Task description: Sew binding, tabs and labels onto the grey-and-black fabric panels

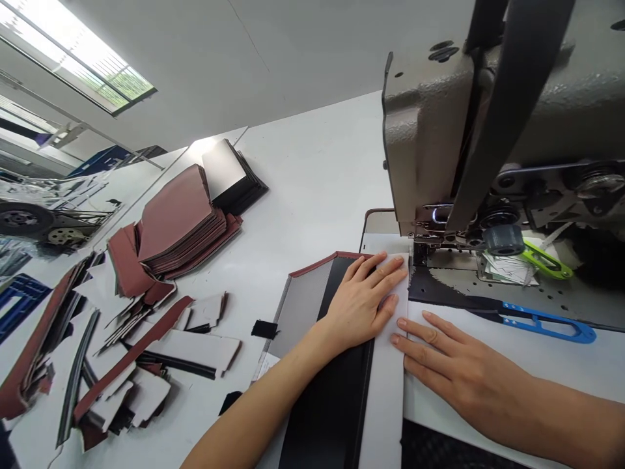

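Two bare hands are on the workpiece from where I follow the feed. The grey panel (pixel 305 303) lies flat on the tabletop (pixel 305 176), its long axis running away from the wearer, with maroon binding (pixel 315 264) along the angled far edge. I note a black strip (pixel 325 407) lengthwise on it and a pale strip (pixel 385 397) at its right side. The far end of the pale strip sits just beside the needle area of the sewing machine (pixel 430 137); I cannot tell whether the needle touches it. Left hand (pixel 364 299): palm down across the black and pale strips, fingers slightly apart and extended, clamped on nothing. Right hand (pixel 442 358): palm down, fingers apart, tips resting on the right edge of the pale strip, also gripping nothing. Right of the work I log blue snips (pixel 538 319), dark blades pointing toward the machine's needle side, and, farther back under the machine arm, green snips (pixel 544 259) beside a small pile of pale labels (pixel 510 268). Left of the work: a stack of maroon pieces (pixel 176 215), with a stack of black pieces (pixel 234 182) just behind it. Nearer the wearer lie loose offcuts (pixel 151 394), maroon, black and off-white, some overlapping. A small black tab (pixel 264 329) lies at the panel's left edge.
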{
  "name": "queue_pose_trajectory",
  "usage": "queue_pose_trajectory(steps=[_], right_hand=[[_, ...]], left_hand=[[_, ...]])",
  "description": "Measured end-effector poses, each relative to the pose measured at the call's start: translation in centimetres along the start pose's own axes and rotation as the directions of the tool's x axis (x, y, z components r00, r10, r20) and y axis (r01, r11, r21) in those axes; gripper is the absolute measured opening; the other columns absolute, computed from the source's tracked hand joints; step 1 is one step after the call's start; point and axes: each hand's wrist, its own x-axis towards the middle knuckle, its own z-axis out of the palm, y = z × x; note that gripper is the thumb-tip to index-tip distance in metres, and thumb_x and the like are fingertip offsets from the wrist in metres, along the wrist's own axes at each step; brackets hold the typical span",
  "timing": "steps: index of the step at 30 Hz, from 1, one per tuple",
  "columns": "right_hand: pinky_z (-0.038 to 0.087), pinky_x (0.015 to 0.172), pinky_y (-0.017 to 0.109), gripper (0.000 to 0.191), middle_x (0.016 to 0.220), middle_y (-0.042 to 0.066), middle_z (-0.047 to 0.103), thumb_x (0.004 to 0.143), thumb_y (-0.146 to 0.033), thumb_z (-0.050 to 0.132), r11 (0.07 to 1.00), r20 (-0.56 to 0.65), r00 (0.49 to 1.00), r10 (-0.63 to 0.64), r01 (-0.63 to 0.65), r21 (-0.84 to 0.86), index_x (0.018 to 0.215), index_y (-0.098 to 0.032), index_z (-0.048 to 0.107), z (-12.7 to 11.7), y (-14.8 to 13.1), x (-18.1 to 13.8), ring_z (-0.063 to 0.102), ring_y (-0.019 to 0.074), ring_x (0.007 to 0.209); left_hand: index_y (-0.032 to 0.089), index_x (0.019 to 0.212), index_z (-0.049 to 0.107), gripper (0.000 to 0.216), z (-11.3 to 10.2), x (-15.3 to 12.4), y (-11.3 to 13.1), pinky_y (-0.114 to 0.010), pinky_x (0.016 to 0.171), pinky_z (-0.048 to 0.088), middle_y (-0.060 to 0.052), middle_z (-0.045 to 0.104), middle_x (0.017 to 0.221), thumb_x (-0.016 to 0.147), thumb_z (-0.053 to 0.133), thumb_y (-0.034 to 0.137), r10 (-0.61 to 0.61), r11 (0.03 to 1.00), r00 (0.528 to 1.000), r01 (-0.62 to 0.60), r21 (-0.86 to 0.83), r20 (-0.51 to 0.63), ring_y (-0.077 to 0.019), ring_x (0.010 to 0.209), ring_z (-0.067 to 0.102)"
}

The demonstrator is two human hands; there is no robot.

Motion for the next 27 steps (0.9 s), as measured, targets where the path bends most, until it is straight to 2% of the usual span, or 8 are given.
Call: queue_pose_trajectory(steps=[7,11,17,27], right_hand=[[0.026,0.124,0.058,0.039,0.148,0.008,0.055,0.096,-0.009,0.047,0.999,0.044,0.999,-0.02,0.022,-0.039,0.13,-0.013,0.066,0.0,0.2,-0.4,0.036,0.0309,0.146],[0.032,0.123,0.056,0.043,0.147,0.011,0.056,0.091,-0.005,0.047,0.998,0.027,1.0,-0.012,0.013,-0.058,0.128,-0.012,0.067,-0.4,1.2,-0.5,0.035,0.0309,0.147],[0.027,0.125,0.052,0.043,0.141,0.011,0.06,0.089,-0.002,0.044,0.996,-0.01,0.999,0.047,-0.047,-0.074,0.121,-0.012,0.071,-1.3,2.4,-0.4,0.04,0.0272,0.145],[0.026,0.126,0.049,0.043,0.139,0.01,0.062,0.087,-0.002,0.044,0.994,-0.035,0.994,0.102,-0.103,-0.022,0.119,-0.012,0.072,-1.2,2.1,-0.1,0.043,0.0254,0.143]], left_hand=[[0.028,0.141,0.059,0.041,0.1,0.1,0.1,-0.048,0.125,0.023,0.002,0.047,0.159,0.103,0.041,0.029,0.004,1.0,1.0,-0.004,0.016,-0.031,-0.0261,0.148,0.038],[0.028,0.143,0.056,0.042,0.4,1.5,-0.1,-0.047,0.126,0.021,0.002,0.046,0.159,0.105,0.039,0.029,0.02,0.999,0.999,-0.019,0.029,-0.04,-0.0247,0.149,0.037],[0.026,0.143,0.057,0.043,0.8,3.7,-0.5,-0.047,0.126,0.023,-0.003,0.053,0.154,0.104,0.041,0.028,0.055,0.998,0.997,-0.053,0.036,-0.055,-0.0255,0.145,0.042],[0.022,0.138,0.058,0.039,0.3,4.1,-0.9,-0.049,0.126,0.025,-0.006,0.055,0.151,0.102,0.044,0.029,0.075,0.997,0.997,-0.076,-0.03,-0.02,-0.0271,0.144,0.043]])
